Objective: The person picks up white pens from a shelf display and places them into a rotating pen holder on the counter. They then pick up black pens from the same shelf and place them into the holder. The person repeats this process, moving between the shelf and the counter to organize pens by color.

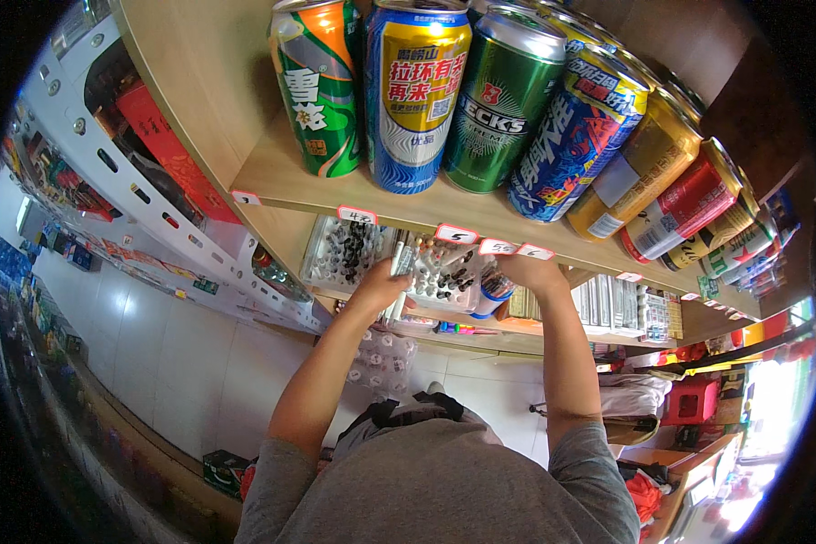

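My left hand is closed around a few white pen-like sticks, held roughly upright at the front of the lower shelf. Beside it stand clear plastic pen holders, full of pens with dark and light tips. Another clear holder of pens sits to the left. My right hand reaches in under the upper shelf board, its fingertips hidden behind the board and its price tags. Nearest to it is a round tub with a blue rim, packed with thin items. Whether that hand grips anything is not visible.
Drink cans line the upper shelf board directly above my hands. White boxes fill the lower shelf at right. A perforated white metal rack borders the left. Clear bubble packaging hangs or lies below the shelf.
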{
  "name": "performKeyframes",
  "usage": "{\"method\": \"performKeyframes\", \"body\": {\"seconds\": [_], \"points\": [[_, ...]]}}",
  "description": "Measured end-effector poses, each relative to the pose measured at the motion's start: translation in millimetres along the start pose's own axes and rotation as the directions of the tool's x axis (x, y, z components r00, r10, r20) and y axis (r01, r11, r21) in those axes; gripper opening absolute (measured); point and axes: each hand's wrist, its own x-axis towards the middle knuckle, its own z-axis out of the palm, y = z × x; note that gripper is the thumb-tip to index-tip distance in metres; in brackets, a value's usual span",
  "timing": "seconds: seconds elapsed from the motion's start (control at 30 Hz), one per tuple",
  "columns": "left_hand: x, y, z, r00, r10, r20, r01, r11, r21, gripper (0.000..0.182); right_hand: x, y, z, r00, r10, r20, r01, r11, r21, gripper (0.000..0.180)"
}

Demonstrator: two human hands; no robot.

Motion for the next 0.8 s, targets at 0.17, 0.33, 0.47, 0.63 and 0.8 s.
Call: {"method": "performKeyframes", "body": {"seconds": [0.17, 0.33, 0.47, 0.63, 0.8], "points": [[-21.0, 3.9, -6.6, 0.991, 0.129, 0.031, -0.113, 0.942, -0.315, 0.028, -1.6, 22.8, -6.1, 0.985, -0.109, 0.137, 0.059, 0.943, 0.328, 0.023], [-33.4, 2.7, 3.7, 0.967, 0.097, 0.237, 0.034, 0.869, -0.494, 0.033, -4.8, 1.0, 13.4, 0.871, -0.188, 0.454, -0.215, 0.686, 0.695, 0.037], [-38.9, -1.8, 12.3, 0.946, 0.147, 0.287, 0.048, 0.816, -0.576, 0.032, 4.2, -10.4, 24.7, 0.828, -0.213, 0.519, -0.269, 0.662, 0.699, 0.034], [-44.1, -6.9, 16.7, 0.941, 0.1, 0.322, 0.122, 0.788, -0.604, 0.041, 20.5, -18.9, 34.5, 0.753, -0.359, 0.551, -0.24, 0.629, 0.739, 0.026], [-48.8, -9.1, 21.5, 0.924, 0.089, 0.372, 0.18, 0.757, -0.628, 0.047, 38.3, -33.7, 48.3, 0.727, -0.423, 0.541, -0.186, 0.636, 0.748, 0.02]]}}
